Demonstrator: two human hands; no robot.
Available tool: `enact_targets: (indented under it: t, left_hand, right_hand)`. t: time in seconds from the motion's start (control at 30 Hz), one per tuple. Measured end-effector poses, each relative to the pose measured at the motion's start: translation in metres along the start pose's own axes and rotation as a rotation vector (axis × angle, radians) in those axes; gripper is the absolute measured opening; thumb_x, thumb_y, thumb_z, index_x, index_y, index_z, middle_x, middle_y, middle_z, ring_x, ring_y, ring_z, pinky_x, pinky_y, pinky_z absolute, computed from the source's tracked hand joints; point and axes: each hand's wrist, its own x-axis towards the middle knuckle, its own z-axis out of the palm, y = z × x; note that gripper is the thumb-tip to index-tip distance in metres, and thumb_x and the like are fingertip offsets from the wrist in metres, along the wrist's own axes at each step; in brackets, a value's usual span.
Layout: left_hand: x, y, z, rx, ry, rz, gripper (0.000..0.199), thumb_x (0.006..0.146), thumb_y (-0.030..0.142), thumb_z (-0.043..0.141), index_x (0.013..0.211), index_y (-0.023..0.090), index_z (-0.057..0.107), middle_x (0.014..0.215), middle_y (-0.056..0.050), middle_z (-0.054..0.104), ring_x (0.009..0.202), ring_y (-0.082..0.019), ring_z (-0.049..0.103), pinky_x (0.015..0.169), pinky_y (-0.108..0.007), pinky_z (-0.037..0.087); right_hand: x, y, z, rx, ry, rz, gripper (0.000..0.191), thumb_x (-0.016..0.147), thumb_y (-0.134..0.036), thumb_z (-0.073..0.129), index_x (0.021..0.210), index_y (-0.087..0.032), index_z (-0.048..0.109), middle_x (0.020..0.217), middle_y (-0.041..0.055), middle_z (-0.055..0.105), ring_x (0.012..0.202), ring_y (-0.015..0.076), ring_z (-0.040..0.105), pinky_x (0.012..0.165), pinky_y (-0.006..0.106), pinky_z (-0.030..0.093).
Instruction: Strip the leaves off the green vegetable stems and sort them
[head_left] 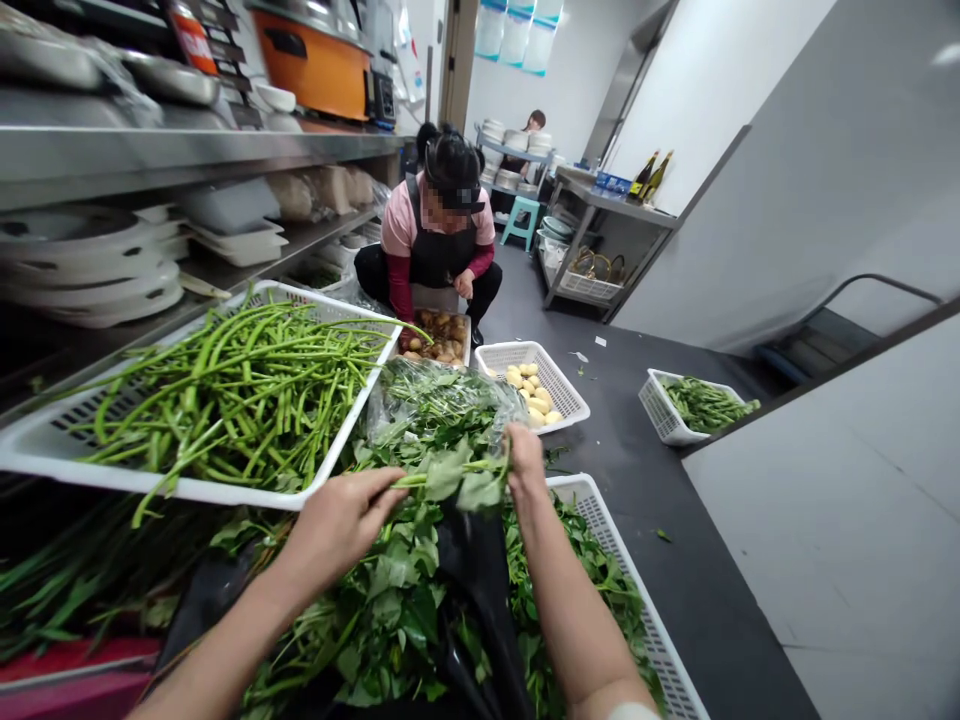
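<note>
Between my two hands stretches a small bunch of leafy green stems (454, 475). My left hand (352, 515) pinches the stem ends, and my right hand (525, 460) is closed around the other end near the leaves. Below them lies a heap of leafy greens (397, 580) on black plastic (480, 570). A clear plastic bag (442, 400) of greens sits just beyond. To the left, a white basket (330, 455) holds long bare green stems (247, 390). Another white basket (637, 570) with picked leaves (577, 560) stands under my right forearm.
A co-worker (442, 220) squats ahead, one hand in a container of brown potatoes (442, 335). Peeled potatoes (534, 390) lie in a white basket (574, 405). Metal shelving (225, 155) runs along the left. A basket of greens (664, 405) stands by the right wall.
</note>
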Motion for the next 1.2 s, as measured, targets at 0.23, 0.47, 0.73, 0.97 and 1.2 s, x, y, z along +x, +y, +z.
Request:
enact_targets:
  t: [0.23,0.47,0.73,0.97,1.2]
  left_hand:
    - [-0.009,-0.008,0.025,-0.142,0.047,-0.003,0.040,0.080,0.039,0.041,0.105,0.024,0.069,0.109,-0.004,0.069,0.099,-0.023,0.065,0.086,-0.031,0.052]
    - [-0.019,0.003,0.043,-0.112,0.229,0.141,0.031,0.082,0.032,0.049,0.108,0.028,0.067,0.103,-0.001,0.071,0.091,-0.022,0.068,0.078,-0.029,0.056]
    - [-0.018,0.002,0.043,-0.049,0.432,0.271,0.029,0.086,0.027,0.049,0.107,0.020,0.067,0.101,-0.003,0.071,0.083,-0.018,0.070,0.075,-0.024,0.056]
    - [-0.023,-0.006,0.047,-0.007,0.460,0.349,0.026,0.086,0.022,0.049,0.104,0.021,0.068,0.098,-0.003,0.072,0.084,-0.017,0.069,0.078,-0.025,0.055]
    - [-0.026,-0.012,0.054,-0.001,0.499,0.330,0.027,0.084,0.017,0.048,0.100,0.020,0.070,0.092,-0.004,0.074,0.078,-0.016,0.070,0.073,-0.023,0.056]
  right_hand:
    - [-0.039,0.032,-0.084,-0.222,0.084,-0.053,0.022,0.061,-0.040,0.063,0.062,-0.018,0.058,0.068,0.0046,0.058,0.066,0.0191,0.053,0.062,0.032,0.044]
    - [-0.046,-0.036,-0.026,-0.512,0.080,-0.487,0.044,0.090,-0.039,0.037,0.124,-0.014,0.047,0.117,0.0153,0.057,0.085,0.0198,0.060,0.077,0.032,0.045]
    - [-0.097,-0.015,0.046,-0.597,-0.322,-0.622,0.029,0.088,-0.021,0.036,0.065,-0.019,0.054,0.057,0.0005,0.054,0.052,0.0113,0.049,0.053,0.021,0.033]
    - [-0.063,-0.045,0.015,0.012,0.054,-0.252,0.030,0.088,-0.036,0.038,0.110,-0.019,0.048,0.095,0.0066,0.060,0.050,0.0096,0.047,0.046,0.023,0.037]
    - [-0.079,-0.016,0.063,-0.279,0.005,-0.321,0.048,0.092,-0.034,0.032,0.132,-0.007,0.035,0.066,0.0053,0.059,0.054,0.0189,0.055,0.053,0.028,0.039]
